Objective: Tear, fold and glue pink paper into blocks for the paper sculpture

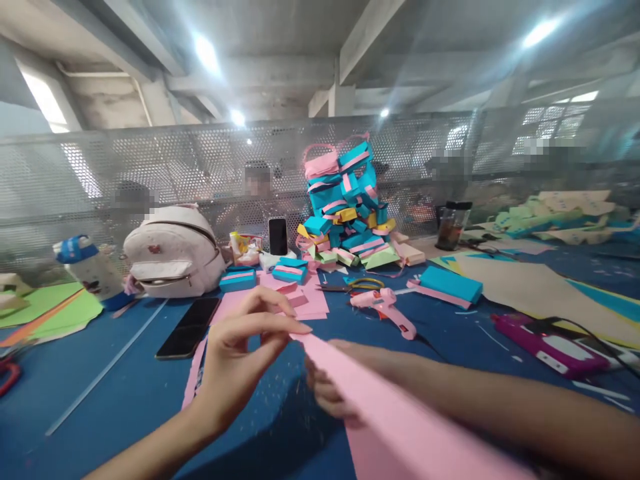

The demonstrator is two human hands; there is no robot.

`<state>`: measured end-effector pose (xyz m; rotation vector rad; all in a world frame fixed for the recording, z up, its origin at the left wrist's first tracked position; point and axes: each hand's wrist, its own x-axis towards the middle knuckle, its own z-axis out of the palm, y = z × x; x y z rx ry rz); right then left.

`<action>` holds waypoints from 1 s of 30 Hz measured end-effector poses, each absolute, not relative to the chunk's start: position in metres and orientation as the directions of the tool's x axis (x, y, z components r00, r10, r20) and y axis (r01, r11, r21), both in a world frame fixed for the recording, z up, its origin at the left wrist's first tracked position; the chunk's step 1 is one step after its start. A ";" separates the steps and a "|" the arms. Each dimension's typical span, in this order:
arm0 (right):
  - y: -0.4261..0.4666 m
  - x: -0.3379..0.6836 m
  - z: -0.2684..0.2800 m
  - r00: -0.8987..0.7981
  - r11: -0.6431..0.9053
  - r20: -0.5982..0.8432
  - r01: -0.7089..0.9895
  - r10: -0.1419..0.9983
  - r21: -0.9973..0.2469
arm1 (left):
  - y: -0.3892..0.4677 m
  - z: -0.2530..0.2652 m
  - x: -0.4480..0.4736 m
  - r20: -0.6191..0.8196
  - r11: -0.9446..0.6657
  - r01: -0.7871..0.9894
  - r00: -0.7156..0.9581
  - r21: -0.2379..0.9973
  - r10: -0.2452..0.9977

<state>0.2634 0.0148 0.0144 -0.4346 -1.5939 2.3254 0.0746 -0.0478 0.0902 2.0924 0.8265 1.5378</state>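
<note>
Head view; pink paper [395, 413] between left fingers [273, 324]

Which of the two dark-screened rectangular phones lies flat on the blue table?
The black phone to the left of the left hand; the other, a pale-framed phone, stands upright farther back.

Along the blue tabletop's [135, 400] far edge, a heap of multicoloured paper boxes [345, 200] was flanked by a white rounded backpack [170, 250], left, and a clear cylindrical bottle [453, 228], right. Before the heap was set a pink plastic glue gun [393, 310]; before the backpack, a flat black phone [189, 327].
</note>
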 end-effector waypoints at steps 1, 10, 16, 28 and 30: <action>0.017 0.268 0.015 -0.906 -0.363 -0.087 -0.077 0.415 -0.929 | -0.047 0.088 0.073 0.680 -0.701 0.209 0.172 0.682 0.713; 0.043 0.299 0.027 -0.864 0.182 -0.064 0.177 0.499 -0.967 | -0.027 0.032 0.058 -0.225 0.256 -0.046 0.342 0.966 0.912; 0.056 0.291 0.014 -0.895 0.338 -0.092 0.258 0.435 -0.905 | -0.011 0.012 0.051 -0.190 0.143 0.150 0.370 0.978 0.909; 0.056 0.257 -0.002 -0.892 0.343 -0.034 0.209 0.450 -0.916 | 0.001 -0.004 0.049 -0.099 -0.059 0.343 0.425 0.937 0.900; 0.056 0.257 -0.005 -0.889 0.298 -0.028 0.183 0.457 -0.937 | -0.002 -0.004 0.050 -0.084 -0.076 0.347 0.423 0.935 0.902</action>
